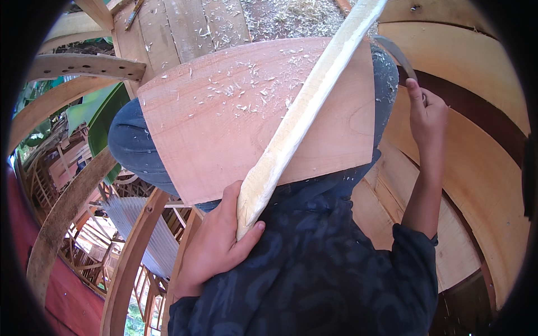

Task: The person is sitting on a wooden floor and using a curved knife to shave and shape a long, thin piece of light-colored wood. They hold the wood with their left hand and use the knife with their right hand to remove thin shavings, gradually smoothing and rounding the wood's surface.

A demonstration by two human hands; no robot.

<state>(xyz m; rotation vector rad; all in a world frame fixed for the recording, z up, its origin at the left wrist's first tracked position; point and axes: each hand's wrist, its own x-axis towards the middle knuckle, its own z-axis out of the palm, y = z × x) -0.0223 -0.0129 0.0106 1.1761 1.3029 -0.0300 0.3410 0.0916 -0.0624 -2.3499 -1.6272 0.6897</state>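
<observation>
My left hand (212, 246) is wrapped round the near end of a long pale wooden strip (305, 115). The strip slants up and away to the right, over my lap, and its far end runs out of the top of the view. At the right, my right hand (428, 117) is closed on a knife with a curved blade (395, 51); most of its handle is hidden in the fist. The blade's tip lies close to the strip's far right side; whether they touch I cannot tell. Under the strip, a thin reddish board (241, 140) rests across my legs, scattered with shavings.
Wood shavings (302, 19) pile up beyond the board, on and beside floor planks (179, 28). A thin brush-like tool (133, 15) lies at the far left. Curved planks (471, 145) rise close on the right. Wooden ribs (73, 213) with open gaps stand on the left.
</observation>
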